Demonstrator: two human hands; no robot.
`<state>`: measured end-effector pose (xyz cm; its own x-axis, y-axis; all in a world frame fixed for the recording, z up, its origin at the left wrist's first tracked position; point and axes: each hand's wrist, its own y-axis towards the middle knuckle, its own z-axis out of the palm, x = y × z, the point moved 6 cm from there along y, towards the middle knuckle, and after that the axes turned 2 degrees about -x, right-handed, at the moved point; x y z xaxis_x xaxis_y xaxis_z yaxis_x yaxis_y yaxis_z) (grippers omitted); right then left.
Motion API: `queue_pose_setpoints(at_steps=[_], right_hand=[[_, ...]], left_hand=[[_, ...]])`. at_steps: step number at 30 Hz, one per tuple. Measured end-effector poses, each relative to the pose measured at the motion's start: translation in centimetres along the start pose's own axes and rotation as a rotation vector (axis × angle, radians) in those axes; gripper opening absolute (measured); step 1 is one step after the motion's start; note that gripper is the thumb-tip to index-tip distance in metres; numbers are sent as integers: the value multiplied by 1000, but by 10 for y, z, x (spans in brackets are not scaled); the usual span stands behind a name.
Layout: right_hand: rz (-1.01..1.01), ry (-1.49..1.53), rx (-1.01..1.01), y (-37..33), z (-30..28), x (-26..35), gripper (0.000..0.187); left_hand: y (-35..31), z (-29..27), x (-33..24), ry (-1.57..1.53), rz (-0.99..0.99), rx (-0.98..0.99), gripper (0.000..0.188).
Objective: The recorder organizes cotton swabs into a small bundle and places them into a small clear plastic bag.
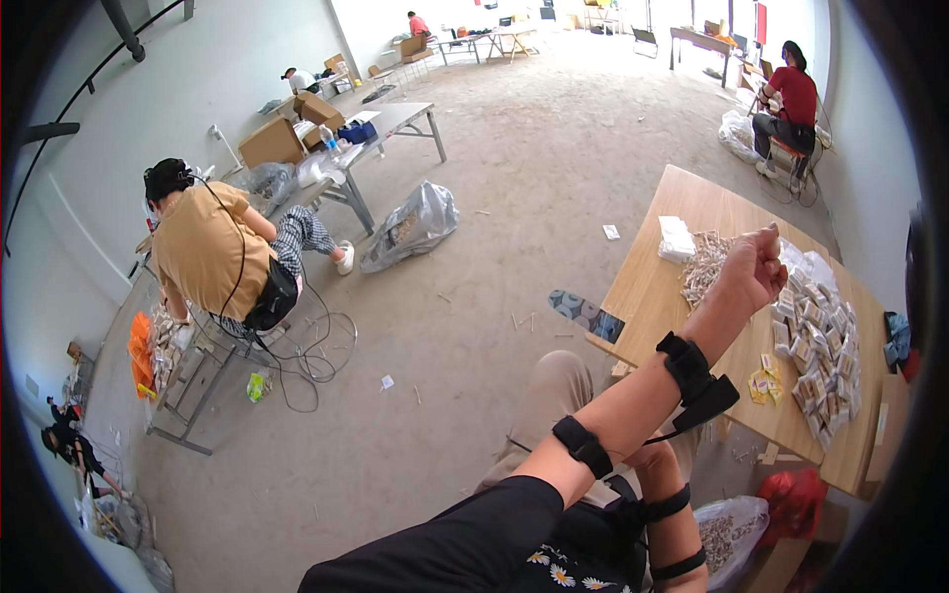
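- So the loose pile of little wooden sticks (704,265) sits just left of the left hand (756,269), and there's no shared direction to it: the sticks lie every which way, overlapping.
- Right of and nearer than that same hand there's a heap of small wrapped packets (828,361). Each one's a short oblong, tipped at all sorts of angles, but the heap as a whole runs long from beside the hand back toward the person.
- White stack (676,240) is past the sticks, left of the left hand. A few yellow packets (765,380) lie nearer the body than that hand, on the same wooden tabletop (645,287).
- Pose-wise, the left arm reaches diagonally up and across to the right, hand out over the tabletop, wrist bent a bit. Fingers are curled inward; can't tell if they're fully closed or pinching something small.
- Right forearm comes up from the bottom edge, bent in close to the body, with its hand (649,457) tucked below the left forearm.
- That right hand is mostly covered by the left arm, so no clue whether it's open, closed or gripping anything.
- Left hand and forearm also block part of the sticks and packets.
- Below the tabletop, right of the right hand, a red bag (794,502) and a clear bag (733,534) are only partly visible.
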<state>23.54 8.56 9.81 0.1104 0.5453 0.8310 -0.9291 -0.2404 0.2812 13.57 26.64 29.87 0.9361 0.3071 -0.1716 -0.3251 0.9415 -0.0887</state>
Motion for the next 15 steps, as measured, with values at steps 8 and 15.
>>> queue_pose_setpoints(at_steps=[8,15], right_hand=[[195,-564,-113,15,22,24,51],[229,-228,-157,5,23,29,54]], left_hand=[[-5,0,-10,5,22,18,17],[-7,-5,0,-35,-14,5,17]])
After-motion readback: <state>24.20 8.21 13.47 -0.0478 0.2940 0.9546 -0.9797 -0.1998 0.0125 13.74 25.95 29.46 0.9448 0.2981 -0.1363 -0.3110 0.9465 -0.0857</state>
